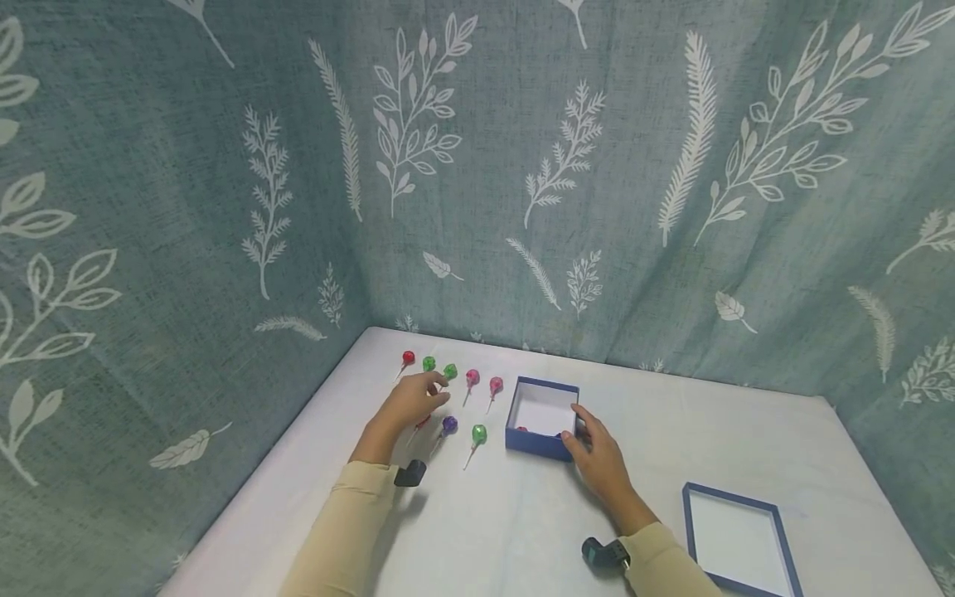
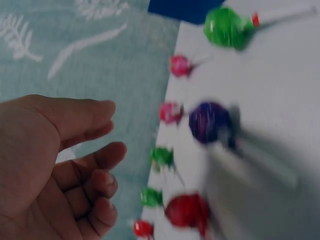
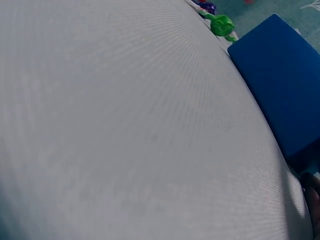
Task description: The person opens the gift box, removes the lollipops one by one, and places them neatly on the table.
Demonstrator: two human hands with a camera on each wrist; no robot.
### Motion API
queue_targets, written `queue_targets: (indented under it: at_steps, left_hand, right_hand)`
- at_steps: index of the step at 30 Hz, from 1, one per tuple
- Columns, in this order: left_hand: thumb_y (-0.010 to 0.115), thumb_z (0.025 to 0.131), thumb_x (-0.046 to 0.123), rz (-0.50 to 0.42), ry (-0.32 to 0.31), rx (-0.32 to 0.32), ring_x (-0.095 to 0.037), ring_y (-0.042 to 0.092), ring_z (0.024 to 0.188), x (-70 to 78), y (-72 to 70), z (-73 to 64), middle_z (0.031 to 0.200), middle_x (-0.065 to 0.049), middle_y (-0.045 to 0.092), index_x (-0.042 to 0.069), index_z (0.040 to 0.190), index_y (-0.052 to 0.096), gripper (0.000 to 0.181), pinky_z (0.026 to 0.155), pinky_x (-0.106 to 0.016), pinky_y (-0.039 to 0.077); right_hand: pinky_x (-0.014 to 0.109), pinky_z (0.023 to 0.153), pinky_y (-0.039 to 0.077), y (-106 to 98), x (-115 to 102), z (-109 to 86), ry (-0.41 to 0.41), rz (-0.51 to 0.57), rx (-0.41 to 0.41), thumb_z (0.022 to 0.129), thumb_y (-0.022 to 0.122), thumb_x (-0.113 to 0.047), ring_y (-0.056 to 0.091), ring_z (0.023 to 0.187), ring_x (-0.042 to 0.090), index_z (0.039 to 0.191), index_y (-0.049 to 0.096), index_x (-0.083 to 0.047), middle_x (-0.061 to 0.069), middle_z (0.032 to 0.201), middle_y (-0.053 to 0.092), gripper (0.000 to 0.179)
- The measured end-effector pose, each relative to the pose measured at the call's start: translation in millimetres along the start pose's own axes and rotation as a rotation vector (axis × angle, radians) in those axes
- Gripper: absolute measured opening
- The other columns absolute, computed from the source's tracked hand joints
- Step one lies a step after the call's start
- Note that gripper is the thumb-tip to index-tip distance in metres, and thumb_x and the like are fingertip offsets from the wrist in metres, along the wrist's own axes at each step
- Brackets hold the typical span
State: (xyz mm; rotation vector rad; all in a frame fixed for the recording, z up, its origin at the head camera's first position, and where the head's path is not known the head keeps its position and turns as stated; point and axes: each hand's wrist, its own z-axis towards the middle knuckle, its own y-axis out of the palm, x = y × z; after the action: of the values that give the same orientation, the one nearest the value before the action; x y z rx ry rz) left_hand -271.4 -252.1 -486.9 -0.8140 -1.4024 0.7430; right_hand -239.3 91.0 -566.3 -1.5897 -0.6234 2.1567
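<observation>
My left hand (image 1: 414,400) hovers over the lollipops with nothing in it, its thumb and fingers loosely bent and apart in the left wrist view. Nearest its fingertips is a green lollipop (image 1: 450,371) in the back row. That row also has a red lollipop (image 1: 408,357), another green one and two pink ones. Closer in lie a purple lollipop (image 1: 449,424), a green lollipop (image 1: 479,434) and a red one partly hidden by the hand. My right hand (image 1: 601,460) holds the blue open box (image 1: 537,444) at its front right corner. Bits of pink and purple candy show inside.
A blue-rimmed white lid (image 1: 739,539) lies at the right front of the white-covered table (image 1: 477,531). Leaf-patterned curtains (image 1: 477,249) border the table at the back and left.
</observation>
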Motion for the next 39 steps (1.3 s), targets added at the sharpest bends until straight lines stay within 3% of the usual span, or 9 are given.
queue_targets:
  at_steps: [13,23,29,35,39]
  left_hand:
    - [0.064,0.095,0.024,-0.021,0.255,-0.070,-0.015,0.059,0.080,64.0,29.4,9.9,0.092,0.000,0.065,0.011,0.115,0.068,0.025,0.069,-0.035,0.049]
    - [0.068,0.092,0.023,0.013,0.378,-0.166,-0.008,0.059,0.074,111.8,54.2,21.4,0.091,0.003,0.067,0.013,0.116,0.069,0.026,0.066,-0.026,0.049]
    - [0.073,0.088,0.020,0.056,0.440,-0.288,-0.004,0.059,0.069,127.0,73.8,26.2,0.087,0.006,0.067,0.013,0.114,0.070,0.027,0.063,-0.021,0.049]
    - [0.079,0.082,0.021,0.193,0.533,-0.349,0.000,0.058,0.076,134.6,93.5,34.2,0.085,0.012,0.066,0.019,0.111,0.073,0.029,0.075,-0.022,0.047]
    - [0.078,0.083,0.019,0.294,0.558,-0.373,0.001,0.060,0.080,140.8,100.9,39.4,0.086,0.016,0.068,0.027,0.110,0.074,0.028,0.086,-0.030,0.044]
  right_hand:
    - [0.053,0.097,0.042,0.6,-5.0,-1.5,0.024,0.003,-0.023,0.096,0.060,-0.032,0.053,0.122,0.037,0.146,0.044,-0.016,0.015,0.145,0.045,0.054]
    - [0.055,0.097,0.041,-4.3,-3.0,1.8,-0.088,0.011,0.014,0.102,0.045,-0.027,0.052,0.122,0.038,0.144,0.046,-0.015,0.018,0.141,0.049,0.044]
    - [0.050,0.095,0.045,-3.4,-1.7,0.4,-0.068,0.005,-0.022,0.097,0.056,-0.024,0.058,0.115,0.037,0.147,0.043,-0.015,0.019,0.140,0.049,0.053]
    - [0.054,0.097,0.042,-1.5,-1.3,-2.9,-0.065,-0.010,-0.020,0.092,0.064,-0.028,0.054,0.119,0.039,0.149,0.040,-0.013,0.019,0.141,0.048,0.064]
    - [0.053,0.097,0.042,-1.8,-1.1,-3.5,-0.072,-0.005,-0.012,0.091,0.066,-0.032,0.054,0.120,0.038,0.149,0.040,-0.012,0.018,0.142,0.048,0.067]
